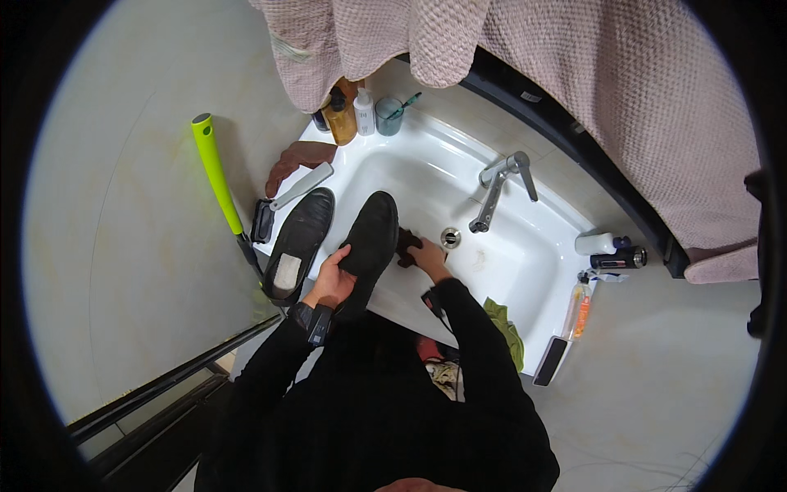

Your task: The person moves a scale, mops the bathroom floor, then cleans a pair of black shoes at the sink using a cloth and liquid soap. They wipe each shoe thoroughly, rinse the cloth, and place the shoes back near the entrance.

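Observation:
My left hand [332, 283] grips a black shoe [373, 234] over the near left part of the white sink [512, 271], its toe pointing away from me. Fingers closed, my right hand [431, 261] holds a dark brown cloth [405, 248] beside the shoe's right edge; whether the two touch I cannot tell. The other black shoe [307, 225], with a pale insole patch showing at its heel, lies on the sink's left rim, just left of my left hand. Past it are a grey-handled brush [303, 185] and a brown cloth [305, 157].
The faucet [493, 193] juts over the basin beyond the drain [450, 238]. Bottles [343, 119] and a toothbrush cup [388, 116] stand far left. A green cloth [504, 328], phone [552, 361] and clear bottle [578, 307] occupy the right rim. A lime-green handle [215, 168] leans left; towels [623, 107] hang above.

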Available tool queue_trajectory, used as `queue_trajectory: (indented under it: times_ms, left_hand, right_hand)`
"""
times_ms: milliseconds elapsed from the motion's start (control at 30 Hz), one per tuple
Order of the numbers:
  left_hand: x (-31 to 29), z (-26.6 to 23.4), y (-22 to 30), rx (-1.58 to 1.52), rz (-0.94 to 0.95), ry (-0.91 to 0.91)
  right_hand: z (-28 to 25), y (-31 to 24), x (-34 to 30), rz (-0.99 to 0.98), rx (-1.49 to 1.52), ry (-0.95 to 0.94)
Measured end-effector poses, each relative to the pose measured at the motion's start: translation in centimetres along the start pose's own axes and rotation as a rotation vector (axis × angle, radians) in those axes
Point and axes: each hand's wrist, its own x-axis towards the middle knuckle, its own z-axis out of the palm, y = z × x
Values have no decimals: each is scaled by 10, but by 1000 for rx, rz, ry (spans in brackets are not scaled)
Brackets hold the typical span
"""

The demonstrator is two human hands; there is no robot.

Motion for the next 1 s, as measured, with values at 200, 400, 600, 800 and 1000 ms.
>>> queue_trajectory:
  times_ms: [200,400,600,800,1000]
  left_hand:
    - [-4,16,-15,3,0,-391]
    - [-26,66,-56,267,39,-268]
    - [-65,84,-56,276,29,-290]
    - [-62,84,-52,297,182,-322]
    - [-56,71,-59,412,227,-469]
  right_hand:
    - [-76,-9,-95,107,1194,277]
    - [-93,-125,-139,-676,154,547]
    - [-173,-153,-105,-424,630,801]
    - [-143,-164,-139,-660,211,518]
    - [-161,-165,-117,-641,206,717]
